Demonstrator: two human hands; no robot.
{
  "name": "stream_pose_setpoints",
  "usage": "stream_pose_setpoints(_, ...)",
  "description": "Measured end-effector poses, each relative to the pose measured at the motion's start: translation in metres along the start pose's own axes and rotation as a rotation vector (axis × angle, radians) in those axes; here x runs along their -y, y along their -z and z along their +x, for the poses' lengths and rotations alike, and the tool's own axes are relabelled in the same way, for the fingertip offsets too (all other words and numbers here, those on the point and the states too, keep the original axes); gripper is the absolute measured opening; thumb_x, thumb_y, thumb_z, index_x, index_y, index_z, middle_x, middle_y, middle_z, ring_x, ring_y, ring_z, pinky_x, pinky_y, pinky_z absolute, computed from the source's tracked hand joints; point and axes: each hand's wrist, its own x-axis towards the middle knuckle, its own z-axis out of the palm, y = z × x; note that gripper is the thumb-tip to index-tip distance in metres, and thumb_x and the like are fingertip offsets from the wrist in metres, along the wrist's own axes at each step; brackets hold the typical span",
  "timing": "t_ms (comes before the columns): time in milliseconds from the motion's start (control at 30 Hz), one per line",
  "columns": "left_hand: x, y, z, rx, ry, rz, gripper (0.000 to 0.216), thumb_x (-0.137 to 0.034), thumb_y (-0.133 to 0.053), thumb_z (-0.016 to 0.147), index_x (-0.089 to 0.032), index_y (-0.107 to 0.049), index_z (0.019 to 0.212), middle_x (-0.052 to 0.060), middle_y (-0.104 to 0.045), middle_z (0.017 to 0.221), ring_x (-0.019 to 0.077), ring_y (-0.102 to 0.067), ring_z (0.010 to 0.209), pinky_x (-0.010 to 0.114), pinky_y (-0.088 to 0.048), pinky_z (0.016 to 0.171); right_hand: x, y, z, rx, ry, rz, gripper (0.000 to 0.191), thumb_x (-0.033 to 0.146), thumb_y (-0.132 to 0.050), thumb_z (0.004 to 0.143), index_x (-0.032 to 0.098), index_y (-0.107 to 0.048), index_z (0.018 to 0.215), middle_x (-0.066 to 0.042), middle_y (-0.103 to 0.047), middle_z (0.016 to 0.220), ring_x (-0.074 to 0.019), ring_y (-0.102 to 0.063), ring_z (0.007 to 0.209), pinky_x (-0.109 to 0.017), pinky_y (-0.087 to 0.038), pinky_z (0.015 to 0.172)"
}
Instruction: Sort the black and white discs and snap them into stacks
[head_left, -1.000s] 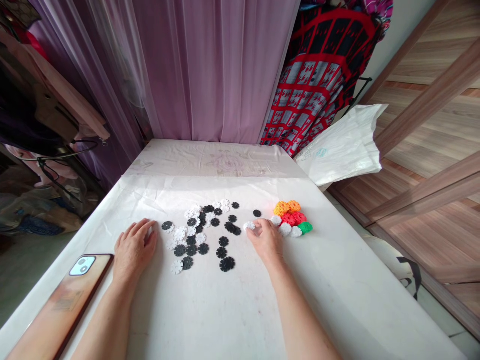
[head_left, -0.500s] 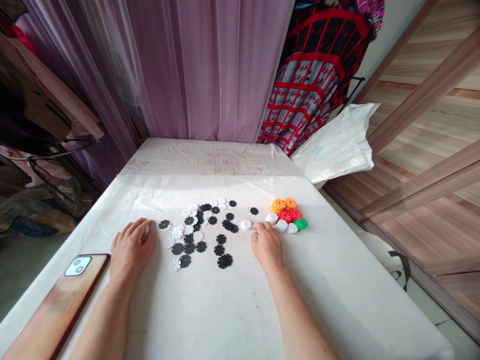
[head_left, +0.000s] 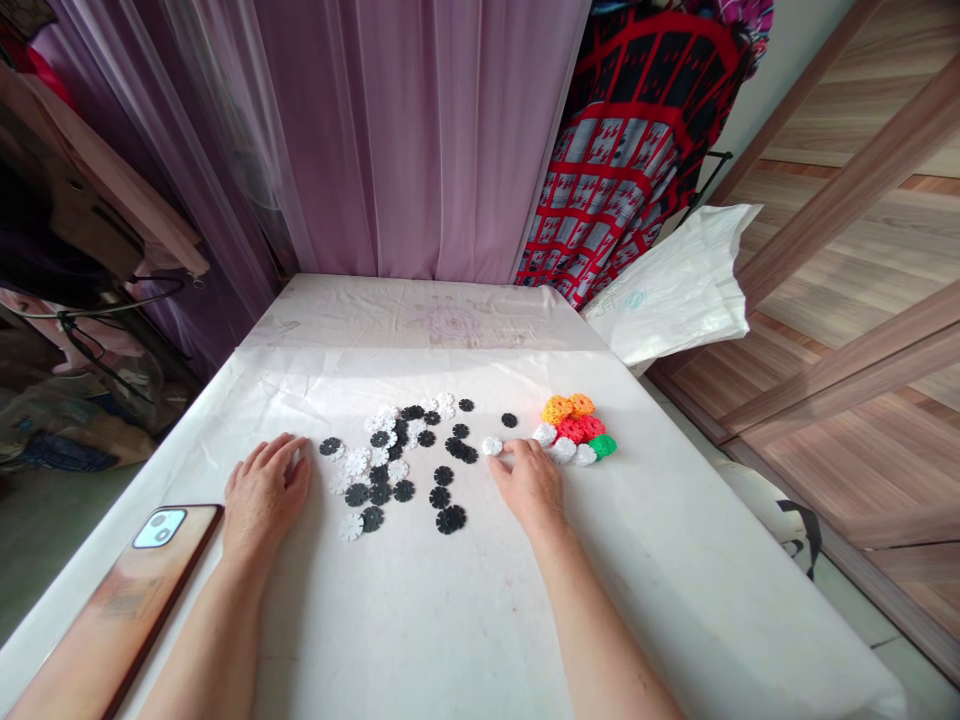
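Note:
My left hand (head_left: 262, 492) lies flat on the table with its fingers stretched out and holds nothing. It is left of a loose spread of notched plastic snowflake discs, among them a black disc (head_left: 330, 447) and a white disc (head_left: 351, 527). My right hand (head_left: 531, 482) has thumb and index finger on the edge of a single white snowflake disc (head_left: 491, 446). Behind those fingers is a lone black disc (head_left: 509, 420). Right of the hand sit orange discs (head_left: 556, 409), red discs (head_left: 581, 429), green discs (head_left: 603, 446) and several white discs (head_left: 563, 451).
A phone (head_left: 127, 610) rests face down at the table's left edge. White cloth covers the table (head_left: 420, 630). A white bag (head_left: 675, 290) stands past the right edge, and a purple curtain (head_left: 420, 140) hangs behind the far end.
My right thumb has moved out to the left, to the near edge of the white disc. My left hand stays in place.

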Motion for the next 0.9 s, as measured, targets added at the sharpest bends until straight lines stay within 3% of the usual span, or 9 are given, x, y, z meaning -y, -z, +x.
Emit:
stream_pose_setpoints(267, -0.002, 0.002, 0.0, -0.012, 0.006, -0.009, 0.043, -0.04, -0.041, 0.099, -0.023, -0.067, 0.129, 0.01, -0.06, 0.148, 0.0343, -0.047, 0.142, 0.058, -0.037, 0.118, -0.003, -0.006, 0.003, -0.045, 0.014, -0.006, 0.021, 0.033, -0.067, 0.091, 0.019, -0.072, 0.106, -0.01, -0.07, 0.109, -0.0224, -0.065, 0.101, -0.029, -0.045, 0.082)
stream_pose_setpoints(400, -0.003, 0.002, 0.0, -0.012, 0.003, -0.003, 0.044, -0.04, -0.041, 0.1, -0.022, -0.067, 0.129, 0.01, -0.06, 0.148, 0.0343, -0.047, 0.142, 0.056, -0.037, 0.118, -0.006, -0.011, 0.002, -0.168, 0.065, 0.06, 0.018, 0.032, -0.067, 0.09, 0.019, -0.071, 0.101, -0.009, -0.07, 0.104, -0.0224, -0.064, 0.096, -0.03, -0.045, 0.082)
stream_pose_setpoints(500, -0.005, 0.002, -0.001, -0.021, 0.012, -0.001, 0.041, -0.039, -0.043, 0.099, -0.024, -0.068, 0.128, 0.009, -0.062, 0.146, 0.0334, -0.049, 0.141, 0.055, -0.038, 0.118, 0.007, -0.011, 0.002, -0.258, 0.188, 0.098, 0.017, 0.027, -0.062, 0.092, 0.021, -0.072, 0.104, -0.008, -0.069, 0.106, -0.022, -0.062, 0.099, -0.03, -0.045, 0.085)
stream_pose_setpoints(767, -0.01, 0.006, -0.002, -0.01, 0.026, 0.004, 0.041, -0.037, -0.043, 0.099, -0.024, -0.067, 0.129, 0.009, -0.061, 0.147, 0.0325, -0.048, 0.141, 0.055, -0.037, 0.118, 0.085, -0.006, 0.019, 0.072, 0.512, 0.053, 0.017, 0.026, -0.066, 0.092, 0.029, -0.076, 0.106, -0.005, -0.067, 0.114, -0.0223, -0.057, 0.107, -0.032, -0.047, 0.087)
stream_pose_setpoints(900, -0.011, 0.006, -0.002, -0.01, 0.028, 0.004, 0.041, -0.038, -0.043, 0.099, -0.023, -0.068, 0.128, 0.009, -0.062, 0.146, 0.0326, -0.048, 0.141, 0.054, -0.037, 0.118, 0.101, -0.009, 0.03, 0.167, 0.566, 0.002, 0.012, 0.028, -0.069, 0.091, 0.026, -0.076, 0.101, -0.006, -0.065, 0.115, -0.0226, -0.056, 0.109, -0.033, -0.045, 0.092)
